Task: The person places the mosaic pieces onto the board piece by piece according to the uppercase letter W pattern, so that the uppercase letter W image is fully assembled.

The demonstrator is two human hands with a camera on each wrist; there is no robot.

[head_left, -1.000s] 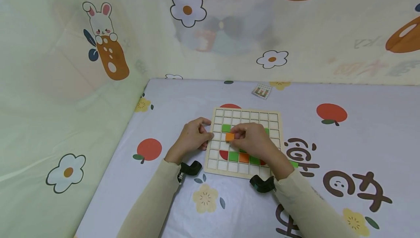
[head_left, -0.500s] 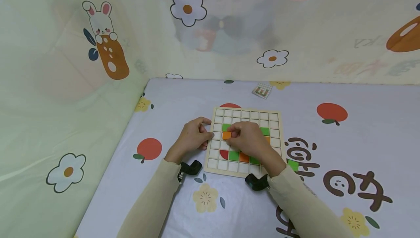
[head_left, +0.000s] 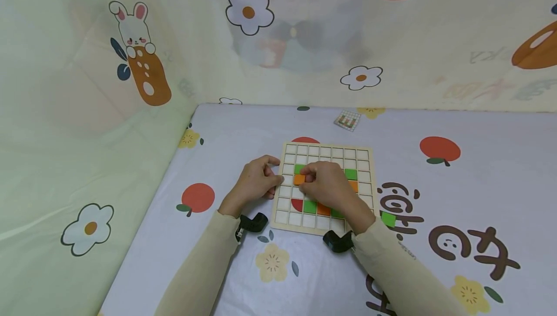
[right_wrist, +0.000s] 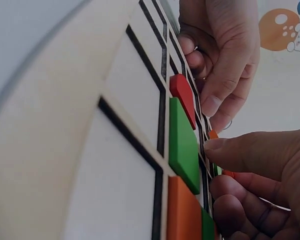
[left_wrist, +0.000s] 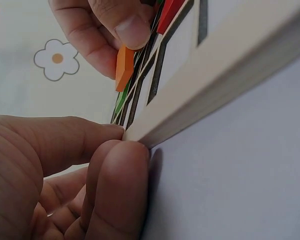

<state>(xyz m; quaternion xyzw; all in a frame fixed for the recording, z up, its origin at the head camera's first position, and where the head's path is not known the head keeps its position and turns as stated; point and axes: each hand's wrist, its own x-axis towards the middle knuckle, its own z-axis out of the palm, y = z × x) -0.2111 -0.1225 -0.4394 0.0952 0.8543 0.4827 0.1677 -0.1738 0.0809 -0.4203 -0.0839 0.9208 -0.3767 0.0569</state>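
A square wooden grid board (head_left: 325, 152) lies on the table. My right hand (head_left: 328, 185) pinches an orange tile (head_left: 299, 179) between thumb and fingers, over a cell just in front of a green tile (head_left: 299, 168). In the left wrist view the orange tile (left_wrist: 124, 69) appears tilted against the grid. The thumb and index finger of my left hand (head_left: 256, 178) touch the board's left edge. A red rounded tile (head_left: 297, 204), a green tile (head_left: 310, 207) and an orange tile (head_left: 323, 208) sit in a nearer row. My right hand hides the board's middle.
A green tile (head_left: 350, 174) and a partly covered orange tile (head_left: 354, 186) sit at the board's right. One loose green tile (head_left: 388, 219) lies on the cloth beside the board. A small patterned grid card (head_left: 347, 120) lies behind it.
My right hand has moved slightly left with the orange tile, bringing it in front of the green tile. The loose green tile on the cloth has come into fuller view. My left hand stays put.
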